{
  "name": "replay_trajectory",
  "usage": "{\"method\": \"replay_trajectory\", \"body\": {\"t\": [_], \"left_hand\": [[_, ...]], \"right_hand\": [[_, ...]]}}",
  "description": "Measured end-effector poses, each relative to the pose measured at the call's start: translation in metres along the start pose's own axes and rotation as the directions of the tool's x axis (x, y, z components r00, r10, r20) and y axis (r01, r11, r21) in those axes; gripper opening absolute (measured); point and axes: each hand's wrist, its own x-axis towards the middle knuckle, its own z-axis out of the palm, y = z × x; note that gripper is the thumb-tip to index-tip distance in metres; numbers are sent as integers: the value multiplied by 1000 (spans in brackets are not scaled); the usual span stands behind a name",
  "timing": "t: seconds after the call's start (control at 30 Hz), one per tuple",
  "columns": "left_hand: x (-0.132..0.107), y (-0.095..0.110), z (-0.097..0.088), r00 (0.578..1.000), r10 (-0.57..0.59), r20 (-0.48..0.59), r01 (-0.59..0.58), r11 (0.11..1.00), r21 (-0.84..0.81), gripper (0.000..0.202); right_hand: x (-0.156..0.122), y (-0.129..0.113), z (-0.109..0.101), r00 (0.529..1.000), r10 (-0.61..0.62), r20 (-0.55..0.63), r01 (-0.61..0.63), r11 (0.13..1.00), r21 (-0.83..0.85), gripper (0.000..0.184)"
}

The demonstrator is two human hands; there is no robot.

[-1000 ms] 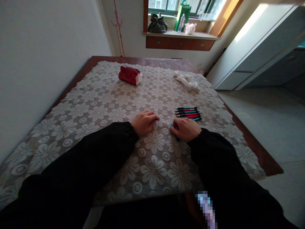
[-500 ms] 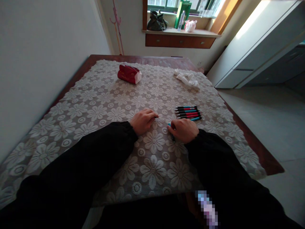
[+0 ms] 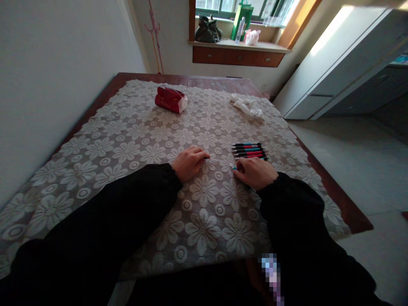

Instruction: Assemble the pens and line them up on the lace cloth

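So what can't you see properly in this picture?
- Head view: the pen in the right hand, mostly covered by the fingers.
- Head view: the thin thing pinched by the left hand, too small to name.
- Head view: a blurred patch low down, near the right sleeve.
- Head view: the windowsill items, too far to identify.

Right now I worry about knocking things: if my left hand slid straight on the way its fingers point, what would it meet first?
Probably the right hand with its blue pen; the left hand points right, though depth is unclear.
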Motion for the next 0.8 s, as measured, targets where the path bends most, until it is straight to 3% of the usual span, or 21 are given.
{"method": "replay_trajectory", "body": {"t": [0.37, 0.8], "left_hand": [[0, 1, 0, 1000, 20, 1, -20, 1000, -6, 23], [0, 1, 0, 1000, 13, -2, -13, 1000, -3, 23]], "right_hand": [[4, -10, 8, 995, 17, -93, -11, 998, 65, 20], [5, -12, 10, 985, 1, -171, 0, 1000, 5, 23]]}}
